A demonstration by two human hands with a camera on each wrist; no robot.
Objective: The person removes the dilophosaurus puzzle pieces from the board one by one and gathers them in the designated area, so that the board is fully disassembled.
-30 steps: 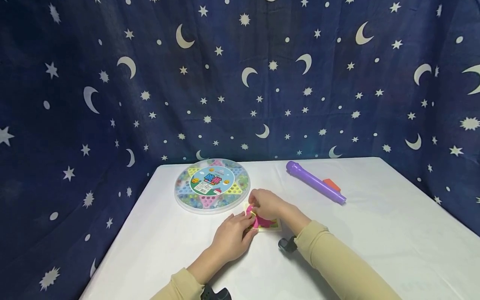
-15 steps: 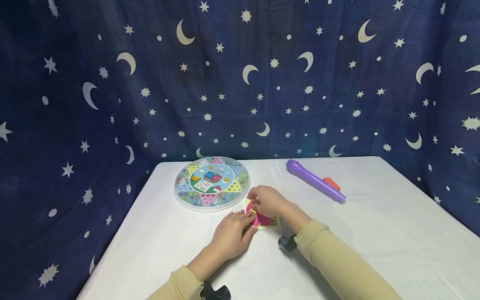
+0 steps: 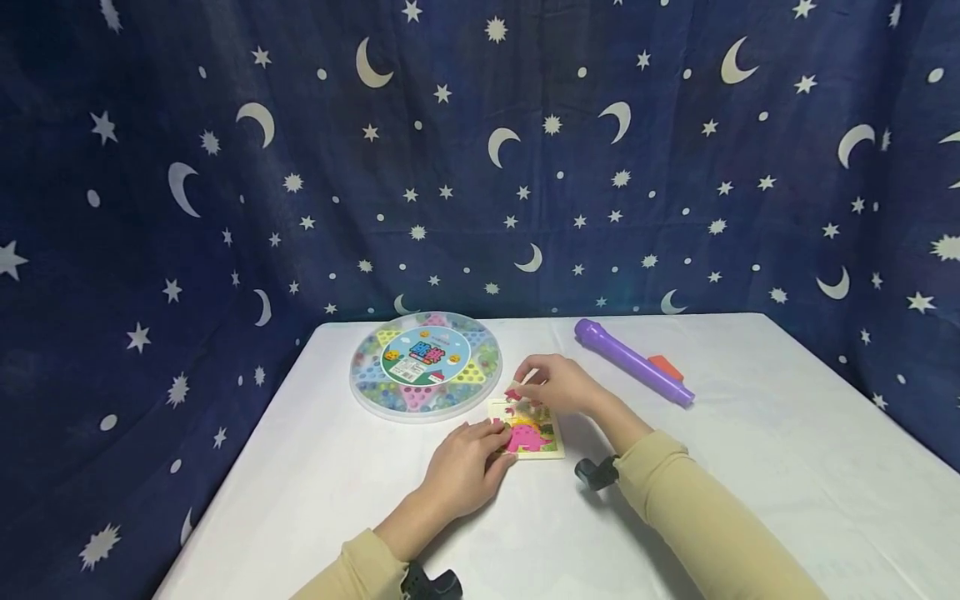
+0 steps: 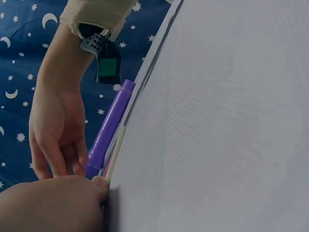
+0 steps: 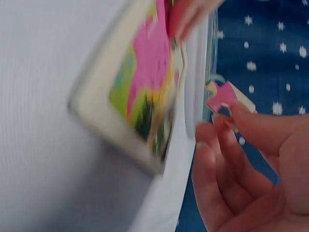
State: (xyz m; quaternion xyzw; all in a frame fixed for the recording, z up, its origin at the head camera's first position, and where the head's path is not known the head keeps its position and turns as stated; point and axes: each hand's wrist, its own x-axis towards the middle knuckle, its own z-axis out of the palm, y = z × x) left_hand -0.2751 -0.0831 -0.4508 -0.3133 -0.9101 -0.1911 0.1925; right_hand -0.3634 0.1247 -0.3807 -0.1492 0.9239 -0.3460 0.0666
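Note:
A small jigsaw puzzle with a pale frame and a pink dinosaur picture lies on the white table. My left hand rests at its left side, fingertips on the picture and thumb by the near edge. Over the far edge, my right hand pinches a pink and cream puzzle piece between thumb and fingers. In the right wrist view the piece shows apart from the board, and left fingertips press on the picture. The left wrist view shows mostly the left hand's back and the puzzle's edge.
A round, clear-lidded Chinese checkers set lies behind and left of the puzzle. To the back right are a purple toy microphone and an orange-red piece. A dark star-and-moon curtain stands behind the table.
My right hand has moved up and back from the puzzle's upper left, now with a piece in its fingertips. More of the picture shows. My left hand has stayed in place.

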